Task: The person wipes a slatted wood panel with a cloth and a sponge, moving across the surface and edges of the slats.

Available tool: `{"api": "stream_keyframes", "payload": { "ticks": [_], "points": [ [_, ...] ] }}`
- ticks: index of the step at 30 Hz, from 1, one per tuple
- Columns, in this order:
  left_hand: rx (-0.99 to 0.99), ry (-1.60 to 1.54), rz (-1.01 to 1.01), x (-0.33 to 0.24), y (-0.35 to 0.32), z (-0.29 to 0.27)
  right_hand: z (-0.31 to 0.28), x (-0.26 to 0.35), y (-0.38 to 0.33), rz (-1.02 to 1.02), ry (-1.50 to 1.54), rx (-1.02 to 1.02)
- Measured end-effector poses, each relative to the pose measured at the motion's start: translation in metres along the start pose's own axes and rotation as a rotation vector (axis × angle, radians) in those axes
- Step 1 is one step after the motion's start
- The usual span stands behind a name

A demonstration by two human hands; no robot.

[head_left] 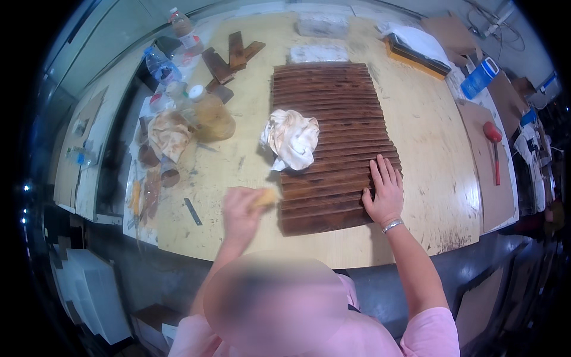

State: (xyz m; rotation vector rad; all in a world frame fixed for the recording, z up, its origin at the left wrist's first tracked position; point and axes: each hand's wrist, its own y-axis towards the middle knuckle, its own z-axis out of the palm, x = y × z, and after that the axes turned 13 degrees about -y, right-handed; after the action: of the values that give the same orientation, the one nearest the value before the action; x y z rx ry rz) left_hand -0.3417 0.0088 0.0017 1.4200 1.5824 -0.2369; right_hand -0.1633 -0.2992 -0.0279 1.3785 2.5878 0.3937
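A dark brown wooden panel, ridged crosswise, lies on the pale yellow surface in front of the person. The right hand rests on its near right part, palm down, fingers extended and holding nothing. The left hand is clamped on a yellowish pad just beside the panel's near left edge — whether the pad touches the wood, I cannot tell. A crumpled, stained white cloth sits over the panel's left edge. Farther left stand a white-capped jar of amber liquid and, beyond it, some loose brown wood pieces. A red tool lies well to the right — on a cardboard sheet.
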Motion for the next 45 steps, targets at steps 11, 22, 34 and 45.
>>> {"api": "stream_keyframes", "payload": {
  "ticks": [11, 22, 34, 45],
  "points": [
    [-0.289, 0.410, -0.236, 0.099, -0.024, -0.110, -0.001, 0.002, -0.002, -0.001, 0.012, -0.006],
    [-0.044, 0.205, -0.078, 0.042, 0.067, -0.010, 0.000, -0.001, -0.002, -0.003, -0.001, 0.029],
    [0.072, -0.117, 0.392, -0.034, 0.107, 0.101, -0.003, -0.001, -0.003, -0.008, 0.010, -0.024],
    [0.173, -0.335, -0.315, 0.014, 0.023, -0.015, 0.001, -0.004, -0.004, 0.009, 0.028, -0.007]
  ]
}}
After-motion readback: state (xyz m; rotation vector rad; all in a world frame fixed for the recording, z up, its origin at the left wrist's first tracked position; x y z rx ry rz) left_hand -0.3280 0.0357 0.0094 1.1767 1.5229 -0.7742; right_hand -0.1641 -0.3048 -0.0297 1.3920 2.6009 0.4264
